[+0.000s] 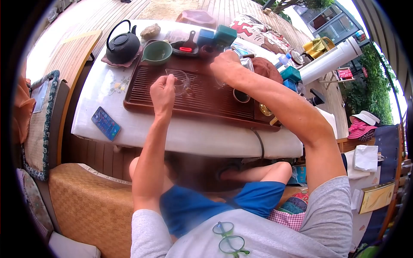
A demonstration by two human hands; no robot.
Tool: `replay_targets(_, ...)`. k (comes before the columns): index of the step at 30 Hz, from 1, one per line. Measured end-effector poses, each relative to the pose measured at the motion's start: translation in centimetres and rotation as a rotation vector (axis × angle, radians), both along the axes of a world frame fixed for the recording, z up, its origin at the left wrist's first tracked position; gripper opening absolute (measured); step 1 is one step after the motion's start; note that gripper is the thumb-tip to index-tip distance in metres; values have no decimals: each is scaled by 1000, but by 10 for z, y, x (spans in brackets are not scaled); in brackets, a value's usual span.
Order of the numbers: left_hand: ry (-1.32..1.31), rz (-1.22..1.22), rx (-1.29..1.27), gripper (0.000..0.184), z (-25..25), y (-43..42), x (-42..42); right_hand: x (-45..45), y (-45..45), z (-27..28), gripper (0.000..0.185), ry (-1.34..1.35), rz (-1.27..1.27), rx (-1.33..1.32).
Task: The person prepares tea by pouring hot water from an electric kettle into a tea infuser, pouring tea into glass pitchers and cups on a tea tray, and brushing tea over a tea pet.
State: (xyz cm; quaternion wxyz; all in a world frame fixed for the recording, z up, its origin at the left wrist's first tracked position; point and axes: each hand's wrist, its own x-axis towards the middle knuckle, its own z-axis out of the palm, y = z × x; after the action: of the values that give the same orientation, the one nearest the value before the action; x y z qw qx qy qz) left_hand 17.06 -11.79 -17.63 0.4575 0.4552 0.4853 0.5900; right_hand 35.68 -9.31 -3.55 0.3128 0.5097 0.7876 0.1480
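My left hand [162,95] is closed round the handle of a clear glass pitcher [183,81], which is over the slatted brown tea tray [146,92]. My right hand [225,66] reaches over the back right part of the tray, its fingers curled and turned away from me. Something clear shows faintly below it, too blurred to name. A green pouring bowl [156,53] stands at the tray's back left. Beside it lies a dark pan-shaped dish [178,48] with a red item in it. A dark cup [241,96] sits under my right forearm.
A black iron kettle [122,48] stands on the white tablecloth [97,86] at the left, near a phone [106,123]. Green boxes [225,34], a brown cloth [267,69] and a gold ornament [265,110] are at the right. A cable [260,144] hangs over the front edge.
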Motion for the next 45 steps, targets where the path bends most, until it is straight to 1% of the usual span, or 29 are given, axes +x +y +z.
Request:
replay_targets(2,-2,1,4,25,-1,0,1,-4,2,8,16,-6,5,3)
replay_targets(5,-13,-12,-4,25,0,0,1,0,6,12,19,64,-65,14)
replay_targets(8,6,0,2,25,-4,1,1,18,7,0,30,304,-252,205)
replay_targets(11,-18,-20,-9,25,1,-2,2,45,1,-39,45,662,-501,405)
replay_targets(12,-8,-27,-17,25,2,-2,1,53,-2,-53,53,778,-586,394)
replay_targets(13,-8,-35,-13,25,1,-2,2,55,-13,-63,53,910,-672,379)
replay_targets(15,-8,-48,-10,24,-4,-2,3,70,-20,-111,50,1195,-784,367)
replay_targets(17,8,-52,-10,24,-6,-2,5,64,-37,-125,50,1439,-911,290)
replay_targets(18,14,-54,-12,23,-6,-2,7,61,-42,-135,48,1571,-911,328)
replay_targets(19,20,-56,-14,23,-7,-2,8,60,-47,-143,47,1704,-932,309)
replay_targets(21,13,-68,-24,24,-9,0,11,58,-53,-159,47,1841,-881,328)
replay_targets(23,11,-80,-25,24,-9,1,15,57,-54,-177,44,1943,-843,288)
replay_targets(26,31,-104,-19,24,-8,-1,23,50,-51,-182,43,1948,-775,290)
replay_targets(27,36,-113,-14,24,-8,-1,26,48,-49,-181,42,1953,-786,250)
replay_targets(30,31,-117,-30,24,-7,-1,30,44,-42,-187,42,2006,-711,132)
replay_targets(32,21,-116,-54,25,-6,-1,32,52,-41,-196,37,1827,-632,237)
replay_targets(34,4,-119,-60,25,-2,-2,32,58,-50,-189,33,1657,-571,445)
replay_targets(35,-6,-115,-64,25,-2,-2,31,67,-62,-182,33,1570,-545,601)
replay_targets(36,-5,-128,-46,25,-2,-2,30,80,-70,-181,37,1465,-593,695)
replay_targets(39,-3,-129,-47,25,-2,-2,31,121,-82,-181,68,1061,-746,838)
replay_targets(42,11,-128,-41,25,-3,-4,33,138,-85,-187,86,971,-812,660)
replay_targets(45,3,-124,-52,25,0,-3,32,150,-79,-203,94,1095,-783,555)
